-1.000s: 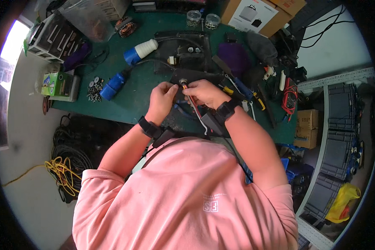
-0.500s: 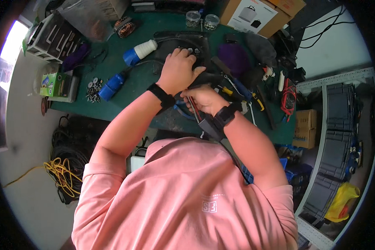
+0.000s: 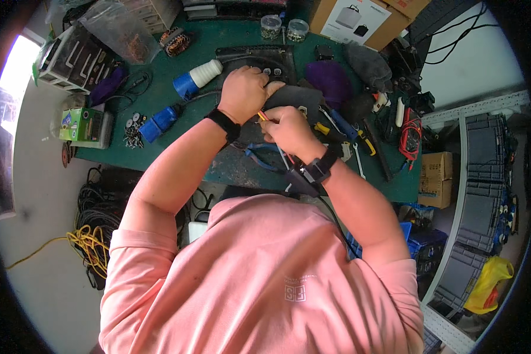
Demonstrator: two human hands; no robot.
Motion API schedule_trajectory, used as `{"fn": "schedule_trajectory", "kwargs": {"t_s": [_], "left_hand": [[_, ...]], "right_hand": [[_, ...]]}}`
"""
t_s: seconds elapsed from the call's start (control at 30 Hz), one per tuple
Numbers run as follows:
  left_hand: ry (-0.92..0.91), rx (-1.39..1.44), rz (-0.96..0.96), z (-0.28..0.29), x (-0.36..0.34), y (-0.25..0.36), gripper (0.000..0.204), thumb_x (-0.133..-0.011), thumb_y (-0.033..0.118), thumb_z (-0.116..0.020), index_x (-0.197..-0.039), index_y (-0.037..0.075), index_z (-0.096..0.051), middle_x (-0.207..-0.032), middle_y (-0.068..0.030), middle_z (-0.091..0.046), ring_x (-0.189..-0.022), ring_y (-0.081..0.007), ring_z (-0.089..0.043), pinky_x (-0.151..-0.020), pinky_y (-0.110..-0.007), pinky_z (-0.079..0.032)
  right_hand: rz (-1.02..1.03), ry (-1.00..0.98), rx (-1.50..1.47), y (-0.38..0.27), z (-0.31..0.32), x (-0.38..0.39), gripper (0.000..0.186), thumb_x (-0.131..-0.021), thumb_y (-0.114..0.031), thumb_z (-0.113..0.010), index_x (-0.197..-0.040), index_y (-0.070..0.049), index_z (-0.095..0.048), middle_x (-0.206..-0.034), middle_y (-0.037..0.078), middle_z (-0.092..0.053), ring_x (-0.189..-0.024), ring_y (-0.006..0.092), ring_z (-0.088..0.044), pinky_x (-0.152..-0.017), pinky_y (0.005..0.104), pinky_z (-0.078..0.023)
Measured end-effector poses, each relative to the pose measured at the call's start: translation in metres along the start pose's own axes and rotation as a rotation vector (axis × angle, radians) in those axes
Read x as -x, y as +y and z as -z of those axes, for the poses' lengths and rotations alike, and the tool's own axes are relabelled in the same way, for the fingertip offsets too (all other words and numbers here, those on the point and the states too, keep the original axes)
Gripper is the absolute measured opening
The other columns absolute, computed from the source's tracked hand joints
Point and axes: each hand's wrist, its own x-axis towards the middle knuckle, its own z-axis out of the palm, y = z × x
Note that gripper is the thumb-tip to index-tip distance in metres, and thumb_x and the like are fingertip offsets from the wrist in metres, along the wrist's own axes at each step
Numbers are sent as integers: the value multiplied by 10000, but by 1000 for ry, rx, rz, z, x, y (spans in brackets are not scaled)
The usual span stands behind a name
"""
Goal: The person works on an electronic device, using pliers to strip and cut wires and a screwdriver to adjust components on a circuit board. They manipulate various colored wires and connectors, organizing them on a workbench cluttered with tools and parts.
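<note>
My left hand is closed, its fingers curled over the left part of a dark grey panel, with the thumb along its edge. Most of what lies under that hand is hidden. Just below it, my right hand pinches a thin red-and-yellow piece, perhaps a wire or a slim tool. Its tip points toward the left wrist. Blue-handled pliers lie on the bench beneath the right hand. Left of my hands rest a blue-and-white industrial connector and a blue plug.
Screws and washers are piled on the green bench at the left. A screwdriver, a spanner and a red multimeter lie at the right. Two jars and a carton stand at the back.
The dark grey panel shows more fully now beside my left thumb. My right hand has shifted up slightly, and the red-and-yellow piece shows at its fingertips.
</note>
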Motion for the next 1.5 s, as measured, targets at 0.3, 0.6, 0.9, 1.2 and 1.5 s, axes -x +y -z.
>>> {"fn": "schedule_trajectory", "kwargs": {"t_s": [0.3, 0.6, 0.9, 1.2, 1.5], "left_hand": [[-41, 359, 301, 0, 1, -9, 417, -797, 400, -725, -705, -1, -659, -744, -142, -617, -712, -308, -595, -659, -409, -471], [-454, 624, 659, 19, 45, -18, 452, -846, 414, -711, -816, -36, -678, -647, -120, -614, -633, -122, -562, -573, -356, -443], [-269, 457, 173, -2, 67, 4, 361, -901, 278, -616, -715, -31, -609, -737, -232, -592, -717, -421, -588, -627, -471, -462], [-268, 430, 43, 7, 62, 3, 314, -905, 239, -606, -713, -9, -621, -748, -212, -618, -701, -396, -604, -624, -460, -491], [-290, 517, 108, 2, 68, -3, 347, -905, 237, -618, -674, -21, -600, -705, -233, -600, -640, -422, -593, -564, -474, -472]], "right_hand": [[-200, -137, -98, -11, 7, -1, 302, -880, -240, -644, -749, 32, -651, -641, 120, -640, -582, 209, -621, -563, 361, -487], [-392, -121, -276, -3, 4, -8, 324, -901, -252, -634, -751, 33, -668, -657, 78, -640, -541, 165, -604, -503, 322, -479], [-553, -7, 300, 24, -10, 4, 349, -847, -292, -659, -786, 51, -685, -763, 228, -679, -721, 374, -675, -639, 432, -528], [-565, 190, 400, -10, -23, 29, 220, -816, -145, -587, -858, 47, -684, -866, 300, -650, -829, 452, -643, -759, 518, -507], [-415, 312, 653, 1, -52, 45, 177, -810, -90, -516, -813, 2, -667, -775, 247, -661, -768, 418, -663, -710, 486, -533]]}}
